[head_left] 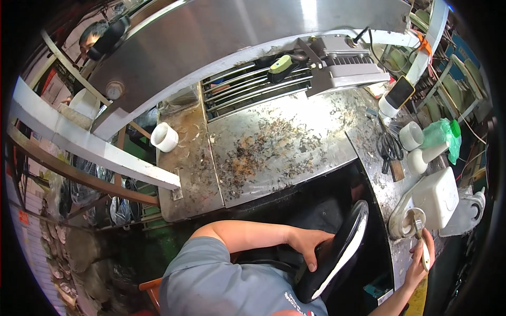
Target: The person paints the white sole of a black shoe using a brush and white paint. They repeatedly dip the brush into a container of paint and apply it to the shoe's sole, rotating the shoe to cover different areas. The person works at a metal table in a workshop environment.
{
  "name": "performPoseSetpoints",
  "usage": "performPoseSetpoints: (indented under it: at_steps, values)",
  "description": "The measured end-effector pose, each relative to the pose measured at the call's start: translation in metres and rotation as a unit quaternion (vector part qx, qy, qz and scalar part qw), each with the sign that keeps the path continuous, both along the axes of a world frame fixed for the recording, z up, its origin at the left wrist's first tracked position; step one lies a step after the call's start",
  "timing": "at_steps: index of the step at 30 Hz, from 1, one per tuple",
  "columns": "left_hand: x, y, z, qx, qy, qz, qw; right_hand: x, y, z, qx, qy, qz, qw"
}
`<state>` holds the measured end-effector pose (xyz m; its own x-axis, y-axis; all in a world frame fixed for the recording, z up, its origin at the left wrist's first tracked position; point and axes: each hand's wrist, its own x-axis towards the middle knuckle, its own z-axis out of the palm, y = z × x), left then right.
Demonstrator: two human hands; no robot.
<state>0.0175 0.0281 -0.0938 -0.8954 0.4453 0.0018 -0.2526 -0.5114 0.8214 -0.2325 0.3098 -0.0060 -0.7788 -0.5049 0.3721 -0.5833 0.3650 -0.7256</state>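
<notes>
A black shoe with a white sole edge [345, 247] stands tilted close to my body, its long side running up toward the right. My left hand [310, 244] grips the shoe's left side, thumb toward me and fingers partly hidden behind it. Over at the right, my right hand [420, 258] is closed around the pale handle of a flat paint brush [418, 224]. The bristle end of the brush is at the mouth of a white cut-open container [400, 227], where whitish stuff shows inside.
A stained metal table [274, 152] lies ahead. Beyond it, a black shoe with a yellow-green insole [281, 64] lies on rollers. Black scissors [390, 146], a white bottle [421, 158], a white jug [440, 197] and a phone [399, 94] stand along the right. A white cup [164, 137] is left.
</notes>
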Motion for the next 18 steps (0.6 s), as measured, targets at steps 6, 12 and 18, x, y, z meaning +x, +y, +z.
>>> performPoseSetpoints:
  at_steps: [6,12,18]
  values:
    - [-0.001,0.006,-0.017,-0.027,0.034,-0.007,0.999,0.002,-0.003,0.003,0.003,-0.017,0.001,1.000]
    - [0.002,0.003,-0.012,-0.046,0.037,-0.017,0.998,0.007,-0.010,0.007,0.003,-0.009,0.008,1.000]
    - [0.006,0.001,-0.009,-0.066,0.055,-0.010,0.996,0.011,-0.019,0.010,-0.002,0.002,0.018,1.000]
